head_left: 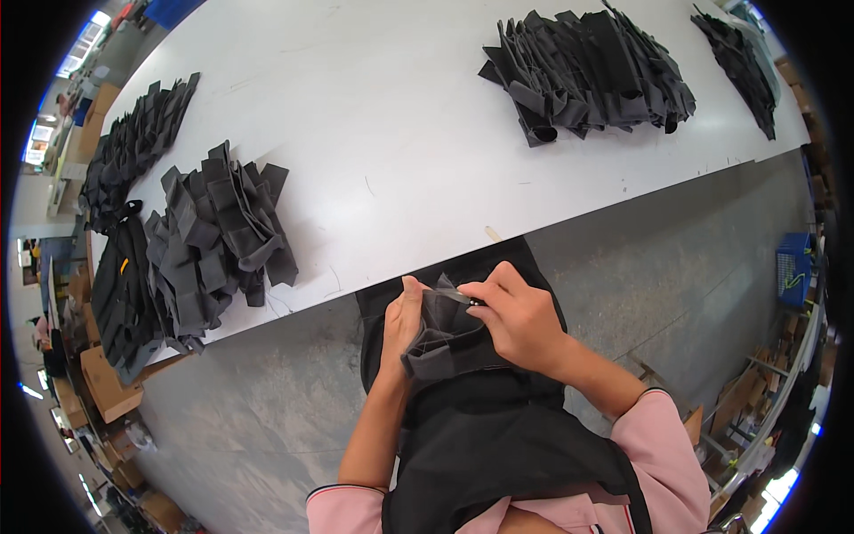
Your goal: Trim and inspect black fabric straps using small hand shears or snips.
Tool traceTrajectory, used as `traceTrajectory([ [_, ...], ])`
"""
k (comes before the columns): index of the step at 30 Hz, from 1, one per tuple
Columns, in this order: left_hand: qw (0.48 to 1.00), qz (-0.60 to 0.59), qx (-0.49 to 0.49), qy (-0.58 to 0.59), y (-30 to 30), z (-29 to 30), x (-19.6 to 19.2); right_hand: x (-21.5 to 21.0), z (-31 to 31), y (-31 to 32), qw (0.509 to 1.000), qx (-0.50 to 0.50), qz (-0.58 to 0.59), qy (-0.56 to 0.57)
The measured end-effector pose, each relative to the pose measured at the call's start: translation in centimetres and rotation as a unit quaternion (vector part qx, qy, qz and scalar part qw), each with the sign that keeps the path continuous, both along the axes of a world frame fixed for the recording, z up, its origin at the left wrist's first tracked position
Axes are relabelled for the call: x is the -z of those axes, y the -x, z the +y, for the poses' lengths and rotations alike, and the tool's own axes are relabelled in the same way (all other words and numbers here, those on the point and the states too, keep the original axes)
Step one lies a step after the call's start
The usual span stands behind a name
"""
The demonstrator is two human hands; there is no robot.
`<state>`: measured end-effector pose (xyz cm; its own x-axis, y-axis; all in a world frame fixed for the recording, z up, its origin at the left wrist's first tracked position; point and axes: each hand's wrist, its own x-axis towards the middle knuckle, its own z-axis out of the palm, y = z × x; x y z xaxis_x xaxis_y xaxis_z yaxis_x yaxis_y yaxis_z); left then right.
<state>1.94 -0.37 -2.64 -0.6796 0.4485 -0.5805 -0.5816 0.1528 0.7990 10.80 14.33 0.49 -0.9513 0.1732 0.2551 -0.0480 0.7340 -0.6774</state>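
Over my lap, my left hand [403, 322] has its fingers and thumb closed on a dark grey fabric strip [429, 358], which hangs down in folds between my hands. My right hand [514, 319] pinches a small metal tool [454, 294] with a dark end, like thread snips, its thin tip pointing left at the upper edge of the strip. The fingers partly cover the tool. Beneath the strip lies the black apron [498, 445] that I wear.
A white table [374, 160] stretches in front of me. On its left lie a heap of grey fabric strips [218, 231], another heap [142, 142] and black fabric pieces [120, 285]. A large pile [592, 76] sits far right. A blue basket [792, 267] stands right; a cardboard box [108, 383], left.
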Motion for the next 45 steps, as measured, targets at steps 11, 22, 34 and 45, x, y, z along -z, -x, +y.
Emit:
traceTrajectory([
  [11, 0.990, 0.131, 0.020, 0.047, -0.3, 0.2, 0.9, -0.6, -0.3, -0.1, 0.996, -0.033, 0.017, -0.079],
  [22, 0.976, 0.189, 0.063, 0.093, -0.3, -0.3, 0.8, -0.2, -0.9, -1.0, 0.998, 0.022, 0.028, -0.055],
  [34, 0.983, 0.157, 0.065, 0.062, -0.2, -0.8, 1.5, -1.4, -0.9, -0.8, 1.000, -0.011, -0.001, 0.006],
  [45, 0.983, -0.040, 0.176, -0.032, 1.5, -1.9, -1.1, -1.2, 1.6, 0.5, 0.992, -0.123, 0.010, 0.007],
])
